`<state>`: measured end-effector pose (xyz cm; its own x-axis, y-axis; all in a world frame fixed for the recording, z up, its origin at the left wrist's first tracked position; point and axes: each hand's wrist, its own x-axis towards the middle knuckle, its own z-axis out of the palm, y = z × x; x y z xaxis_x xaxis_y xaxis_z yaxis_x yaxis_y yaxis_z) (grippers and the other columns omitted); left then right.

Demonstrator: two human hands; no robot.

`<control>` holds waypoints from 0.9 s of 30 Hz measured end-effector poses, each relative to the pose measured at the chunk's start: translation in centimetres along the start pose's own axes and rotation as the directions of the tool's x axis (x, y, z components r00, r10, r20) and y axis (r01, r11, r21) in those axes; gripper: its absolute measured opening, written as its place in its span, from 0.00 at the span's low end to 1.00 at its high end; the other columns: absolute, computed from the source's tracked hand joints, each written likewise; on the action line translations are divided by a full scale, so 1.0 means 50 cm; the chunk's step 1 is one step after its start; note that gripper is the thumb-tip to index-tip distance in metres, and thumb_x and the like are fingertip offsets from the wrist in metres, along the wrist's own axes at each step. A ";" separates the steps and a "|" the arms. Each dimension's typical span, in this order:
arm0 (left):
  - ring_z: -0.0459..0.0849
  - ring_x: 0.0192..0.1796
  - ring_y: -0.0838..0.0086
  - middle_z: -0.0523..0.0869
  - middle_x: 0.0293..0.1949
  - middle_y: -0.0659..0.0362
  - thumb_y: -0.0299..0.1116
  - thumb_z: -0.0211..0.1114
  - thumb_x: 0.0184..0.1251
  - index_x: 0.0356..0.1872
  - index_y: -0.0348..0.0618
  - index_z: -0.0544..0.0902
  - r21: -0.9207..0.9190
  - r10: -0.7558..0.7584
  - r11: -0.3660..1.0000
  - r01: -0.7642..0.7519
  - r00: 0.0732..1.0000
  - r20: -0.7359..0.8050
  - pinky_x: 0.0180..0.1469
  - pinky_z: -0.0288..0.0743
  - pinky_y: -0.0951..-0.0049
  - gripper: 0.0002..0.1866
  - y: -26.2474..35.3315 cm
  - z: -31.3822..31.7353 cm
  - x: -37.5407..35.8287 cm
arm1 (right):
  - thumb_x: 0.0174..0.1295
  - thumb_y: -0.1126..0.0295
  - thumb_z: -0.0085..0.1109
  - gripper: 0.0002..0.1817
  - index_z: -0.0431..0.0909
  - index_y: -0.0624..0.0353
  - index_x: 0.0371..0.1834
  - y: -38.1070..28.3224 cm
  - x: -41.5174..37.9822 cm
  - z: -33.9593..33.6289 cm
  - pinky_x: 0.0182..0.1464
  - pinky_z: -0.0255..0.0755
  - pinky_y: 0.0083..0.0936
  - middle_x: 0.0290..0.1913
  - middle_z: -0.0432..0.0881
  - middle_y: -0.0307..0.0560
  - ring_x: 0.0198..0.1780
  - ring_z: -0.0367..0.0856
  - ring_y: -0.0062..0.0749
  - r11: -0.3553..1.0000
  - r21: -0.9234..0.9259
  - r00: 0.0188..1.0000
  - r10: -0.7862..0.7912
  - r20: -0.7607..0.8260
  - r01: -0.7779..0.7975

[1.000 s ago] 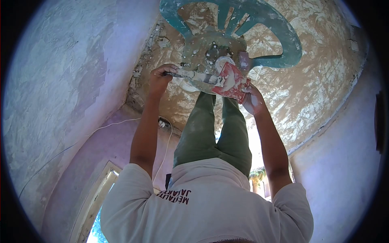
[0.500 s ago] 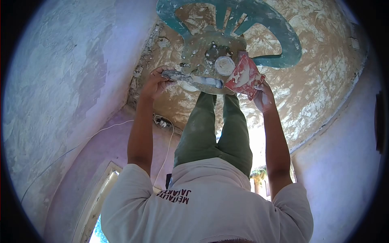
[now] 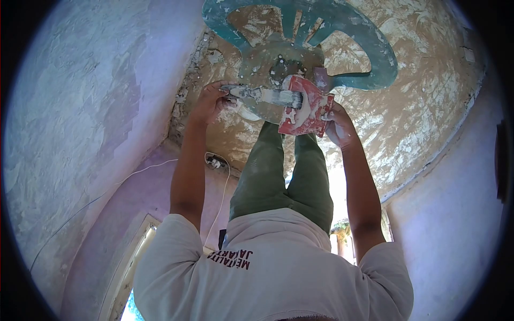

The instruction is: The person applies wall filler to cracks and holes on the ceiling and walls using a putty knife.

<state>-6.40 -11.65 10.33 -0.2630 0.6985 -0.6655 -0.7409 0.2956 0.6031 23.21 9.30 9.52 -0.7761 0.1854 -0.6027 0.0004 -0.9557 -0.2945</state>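
Observation:
My left hand (image 3: pixel 210 101) is closed around the handle of a putty knife (image 3: pixel 257 94), which is coated in whitish filler. Its blade reaches across to the right, and the tip rests over the face of a red putty board (image 3: pixel 305 115). That flat red board is smeared with pale filler; my right hand (image 3: pixel 338 124) grips it by its right edge. Both tools are above the seat of a green plastic chair (image 3: pixel 257 64), which is spattered with filler. The board covers part of the seat. A pale round shape (image 3: pixel 246 111) shows partly behind the knife.
A purplish block-like piece (image 3: pixel 321 79) lies at the seat's right edge. Behind the chair stretches a brown floor (image 3: pixel 423 107) streaked with white. A patchy plastered wall (image 3: pixel 96 107) rises on the left, with a thin cable (image 3: pixel 115 183) running along it.
The red board has moved left and the putty knife's blade now lies over it. The white round tub seen on the seat before is now hidden behind the board.

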 end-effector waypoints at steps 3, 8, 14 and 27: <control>0.85 0.31 0.73 0.84 0.36 0.51 0.22 0.54 0.59 0.49 0.26 0.75 0.065 -0.027 0.997 0.027 1.000 -0.002 0.37 0.84 0.76 0.16 0.015 -0.013 0.002 | 0.47 0.78 0.50 0.24 0.69 0.67 0.53 -0.005 -0.003 -0.003 0.53 0.73 0.31 0.46 0.79 0.49 0.46 0.80 0.33 0.999 0.036 1.000 0.013 0.008 -0.013; 0.85 0.33 0.73 0.84 0.37 0.52 0.23 0.55 0.60 0.50 0.27 0.75 0.193 -0.025 0.980 0.043 0.995 -0.094 0.38 0.84 0.75 0.17 0.024 -0.035 0.004 | 0.47 0.78 0.50 0.24 0.70 0.67 0.53 -0.022 -0.009 0.004 0.54 0.73 0.31 0.46 0.79 0.50 0.47 0.80 0.34 0.996 0.091 1.000 -0.005 0.024 0.002; 0.85 0.39 0.70 0.84 0.40 0.53 0.22 0.56 0.61 0.49 0.30 0.77 0.112 -0.052 0.992 0.065 0.992 -0.116 0.42 0.83 0.71 0.15 0.007 -0.046 -0.002 | 0.48 0.74 0.53 0.34 0.60 0.69 0.63 -0.034 -0.024 -0.043 0.63 0.65 0.39 0.57 0.72 0.53 0.59 0.72 0.40 0.998 0.046 0.999 -0.037 0.036 0.036; 0.84 0.36 0.75 0.83 0.37 0.55 0.21 0.64 0.56 0.43 0.31 0.79 0.404 0.106 0.915 -0.019 0.975 -0.193 0.35 0.81 0.77 0.13 -0.194 0.058 0.107 | 0.51 0.72 0.55 0.31 0.61 0.68 0.60 -0.035 -0.144 -0.047 0.54 0.72 0.31 0.52 0.73 0.50 0.52 0.75 0.34 0.989 0.000 0.981 -0.146 -0.128 0.147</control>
<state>1.20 -8.91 2.20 -0.4545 0.5869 -0.6701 -0.4227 0.5201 0.7422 30.30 10.18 12.65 -0.6808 0.3502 -0.6433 -0.1133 -0.9181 -0.3799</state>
